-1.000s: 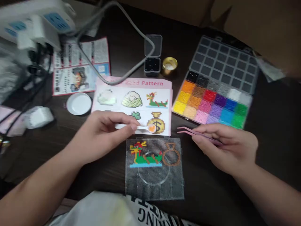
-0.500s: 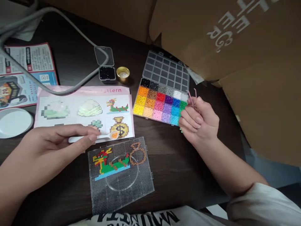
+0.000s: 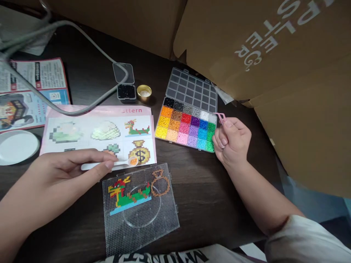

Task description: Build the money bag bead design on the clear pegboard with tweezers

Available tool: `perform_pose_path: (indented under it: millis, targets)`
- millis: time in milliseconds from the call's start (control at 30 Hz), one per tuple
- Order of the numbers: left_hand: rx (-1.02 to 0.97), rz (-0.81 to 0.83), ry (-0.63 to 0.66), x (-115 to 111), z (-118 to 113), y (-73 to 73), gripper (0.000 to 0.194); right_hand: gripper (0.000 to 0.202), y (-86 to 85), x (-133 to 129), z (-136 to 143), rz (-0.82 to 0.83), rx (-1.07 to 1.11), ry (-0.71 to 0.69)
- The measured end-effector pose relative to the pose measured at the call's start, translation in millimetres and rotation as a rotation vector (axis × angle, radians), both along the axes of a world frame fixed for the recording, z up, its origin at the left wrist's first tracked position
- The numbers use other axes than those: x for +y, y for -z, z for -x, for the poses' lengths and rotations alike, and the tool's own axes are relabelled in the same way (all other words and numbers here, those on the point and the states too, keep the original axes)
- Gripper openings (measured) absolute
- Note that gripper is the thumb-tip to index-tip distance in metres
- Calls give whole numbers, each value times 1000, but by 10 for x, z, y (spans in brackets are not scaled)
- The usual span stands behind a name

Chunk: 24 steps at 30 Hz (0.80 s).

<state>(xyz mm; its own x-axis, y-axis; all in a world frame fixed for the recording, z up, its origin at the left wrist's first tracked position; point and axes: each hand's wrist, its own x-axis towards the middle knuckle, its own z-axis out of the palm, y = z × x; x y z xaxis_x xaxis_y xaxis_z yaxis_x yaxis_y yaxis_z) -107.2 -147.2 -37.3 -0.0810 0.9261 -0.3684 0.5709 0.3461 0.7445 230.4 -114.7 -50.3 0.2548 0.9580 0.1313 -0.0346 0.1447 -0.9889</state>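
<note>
A white spoon cups orange beads near the partly beaded pegboard, pink tweezers tilted well apart.

Kinda dim overall, dark tabletop, glare washing out the pattern sheet toward its upper left corner, small print on the leaflet mushy, wide-angle stretch at frame edges

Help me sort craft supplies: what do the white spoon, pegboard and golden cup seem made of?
The white spoon looks like smooth plastic: thin, evenly coloured. The pegboard seems clear, studded plastic, as the dark table shows through. The golden cup has a shiny rim, suggesting polished metal or perhaps coated plastic.
</note>
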Motion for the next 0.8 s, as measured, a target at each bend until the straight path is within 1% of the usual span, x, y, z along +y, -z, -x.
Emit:
perform_pose_path:
  millis: [100,233,333,467,533,600,633,667,800]
  targets:
    - [25,41,-66,-9,-97,-114,21,13,23,-48,-4,-9,-34,23]
    - [21,12,-33,-12,-128,-156,24,15,45,-67,-7,-38,-80,85]
    - [0,-18,-2,-10,-118,-145,22,14,70,-74,-12,-66,-134,145]
    - [-68,-42,23,3,-91,-103,18,11,102,-98,-13,-114,-162,183]
    - [-100,-48,57,13,-60,-69,16,10,94,-106,-7,-136,-161,212]
    - [-147,-41,145,22,-19,-40,17,8,71,-107,1,-144,-141,233]
    - [-161,-24,172,25,0,-29,19,8,60,-105,6,-121,-126,220]
    - [-179,-26,185,25,16,-20,20,8,50,-105,11,-123,-111,234]
    - [-218,-32,208,6,41,1,23,11,26,-130,44,-140,-202,317]
